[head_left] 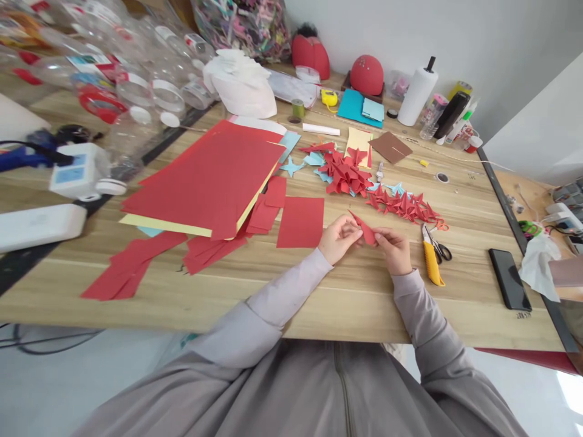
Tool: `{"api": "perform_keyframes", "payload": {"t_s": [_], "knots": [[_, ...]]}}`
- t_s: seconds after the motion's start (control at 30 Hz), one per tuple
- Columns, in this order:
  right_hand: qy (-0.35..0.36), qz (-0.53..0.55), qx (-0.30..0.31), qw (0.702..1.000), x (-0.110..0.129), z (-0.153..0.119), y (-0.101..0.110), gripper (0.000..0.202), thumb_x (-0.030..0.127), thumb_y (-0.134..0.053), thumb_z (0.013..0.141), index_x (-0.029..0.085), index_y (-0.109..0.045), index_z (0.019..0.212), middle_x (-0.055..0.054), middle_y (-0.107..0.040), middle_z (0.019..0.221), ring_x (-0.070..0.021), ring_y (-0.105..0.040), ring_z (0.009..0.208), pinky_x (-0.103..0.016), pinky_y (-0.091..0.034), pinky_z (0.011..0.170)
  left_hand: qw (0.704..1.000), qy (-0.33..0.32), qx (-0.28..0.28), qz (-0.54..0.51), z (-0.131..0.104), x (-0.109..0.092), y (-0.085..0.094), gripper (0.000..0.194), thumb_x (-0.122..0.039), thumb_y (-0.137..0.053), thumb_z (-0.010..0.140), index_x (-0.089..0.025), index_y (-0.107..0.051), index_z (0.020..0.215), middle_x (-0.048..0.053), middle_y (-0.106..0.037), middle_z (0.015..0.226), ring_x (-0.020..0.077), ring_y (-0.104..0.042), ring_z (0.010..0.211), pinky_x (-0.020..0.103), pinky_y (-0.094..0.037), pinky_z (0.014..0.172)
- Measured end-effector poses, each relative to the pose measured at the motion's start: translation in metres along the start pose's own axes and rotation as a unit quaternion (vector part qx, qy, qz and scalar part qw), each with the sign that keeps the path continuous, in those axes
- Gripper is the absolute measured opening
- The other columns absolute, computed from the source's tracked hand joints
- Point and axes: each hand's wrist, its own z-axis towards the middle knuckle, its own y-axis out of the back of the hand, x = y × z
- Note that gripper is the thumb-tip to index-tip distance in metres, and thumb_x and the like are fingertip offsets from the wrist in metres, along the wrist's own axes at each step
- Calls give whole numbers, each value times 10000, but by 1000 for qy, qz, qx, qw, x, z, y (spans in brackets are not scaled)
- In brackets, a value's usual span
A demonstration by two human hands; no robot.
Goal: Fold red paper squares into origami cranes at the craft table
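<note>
Between my two hands, just above the table, is a folded piece of red paper (364, 232) with a pointed upper end. My left hand (339, 238) pinches its left side, and my right hand (393, 247) grips the lower right end between thumb and fingers. Beside my left hand lies a flat red paper square (300, 223). Beyond my hands sit a heap of folded red paper stars (345, 173) and a row of more red stars (403, 204), with some light blue ones among them. To the right are a yellow utility knife (432, 258) and black-handled scissors (441, 250).
A stack of large red sheets (209, 173) covers the table's left middle, with red offcuts (132, 267) in front. Plastic bottles (132, 85) crowd the far left. A phone (509, 279) lies near the right edge. A yellow tape measure (328, 98) and white roll (418, 94) stand at the back.
</note>
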Motion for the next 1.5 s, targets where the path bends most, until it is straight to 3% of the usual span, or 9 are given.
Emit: {"api": "perform_keyframes", "payload": {"t_s": [0.13, 0.23, 0.4, 0.53, 0.73, 0.97, 1.5], "knots": [[-40, 39, 22, 998, 1, 0, 2, 197, 375, -744, 660, 223, -729, 783, 3, -689, 711, -117, -550, 579, -262, -455, 569, 999, 17, 35, -32, 0, -5, 1, 395, -379, -800, 576, -172, -585, 834, -5, -677, 712, 161, -673, 637, 297, -564, 629], [-50, 46, 41, 997, 0, -1, 2, 185, 363, -742, 673, 223, -728, 793, 6, -684, 707, -112, -544, 578, -259, -449, 572, 999, 38, 19, -21, 0, -4, 1, 369, -381, -813, 548, -143, -652, 780, 14, -682, 678, 158, -666, 608, 296, -564, 629], [-4, 37, 84, 996, 2, -4, 2, 214, 331, -742, 705, 254, -718, 903, -1, -683, 800, -130, -594, 687, -290, -492, 684, 998, 42, -38, -10, 1, -2, 3, 379, -361, -843, 493, -120, -668, 728, 18, -658, 553, 155, -637, 492, 304, -563, 581], [33, -7, 128, 991, 6, -5, -2, 248, 316, -789, 651, 261, -720, 882, -29, -676, 908, -173, -622, 835, -338, -511, 791, 998, 45, -37, -39, 3, -2, 4, 390, -349, -846, 492, -110, -662, 740, 32, -678, 606, 170, -665, 549, 318, -575, 610], [58, -73, 79, 992, 9, -4, -5, 126, 360, -748, 707, 249, -731, 763, -33, -699, 789, -175, -636, 778, -328, -513, 767, 997, 61, -37, -34, 2, -1, 2, 380, -295, -853, 467, -113, -650, 732, 40, -696, 663, 164, -671, 584, 299, -570, 596], [-4, -34, 55, 998, 4, -3, -6, 237, 450, -746, 685, 222, -693, 716, -3, -679, 652, -141, -616, 601, -310, -535, 672, 997, 44, -49, -33, 1, 3, -2, 332, -257, -846, 459, -113, -641, 678, 37, -693, 658, 163, -674, 603, 295, -574, 614], [-76, -39, 0, 996, 5, -4, -7, 298, 454, -793, 602, 184, -677, 653, -19, -685, 601, -149, -623, 579, -290, -509, 609, 994, 57, -87, -35, 0, 11, -9, 318, -224, -853, 405, -133, -614, 594, 11, -662, 581, 158, -651, 565, 321, -574, 635]]}}
